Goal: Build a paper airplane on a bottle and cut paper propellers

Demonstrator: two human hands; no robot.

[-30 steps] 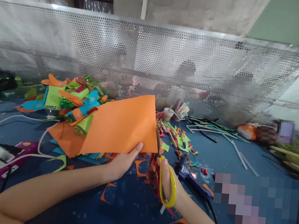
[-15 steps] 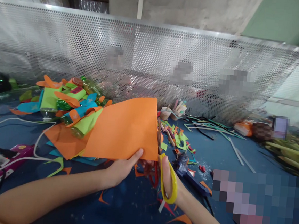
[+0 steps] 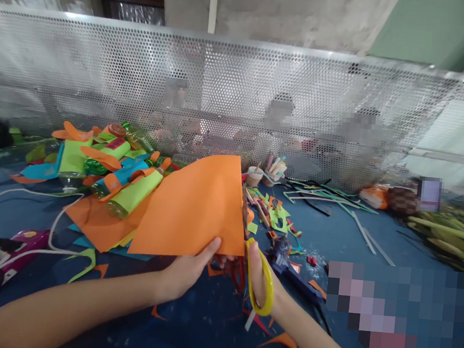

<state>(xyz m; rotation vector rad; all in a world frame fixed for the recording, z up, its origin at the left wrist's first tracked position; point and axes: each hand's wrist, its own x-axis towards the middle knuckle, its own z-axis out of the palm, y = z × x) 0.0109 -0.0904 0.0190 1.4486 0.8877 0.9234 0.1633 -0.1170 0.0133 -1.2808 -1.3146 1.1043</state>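
Note:
My left hand [image 3: 188,273] is closed on the lower edge of an orange sheet of paper [image 3: 196,209], thumb on top and the other fingers mostly behind it. The sheet is held up and bends slightly on its left side. My right hand [image 3: 261,282] grips scissors [image 3: 267,296] with one yellow handle and one red handle, thumb through the yellow loop. The dark blades stand along the right edge of the sheet; whether paper lies between them I cannot tell.
Bottles wrapped in coloured paper [image 3: 135,190] lie at left, near a white cable [image 3: 55,223]. A blue glue gun [image 3: 298,280], paper scraps [image 3: 279,219] and small cups [image 3: 254,176] are at right. A perforated metal screen [image 3: 231,87] stands behind.
The sheet's lower edge has dropped slightly and its left side has shifted a little. Both hands keep their hold, and the camera view has moved slightly.

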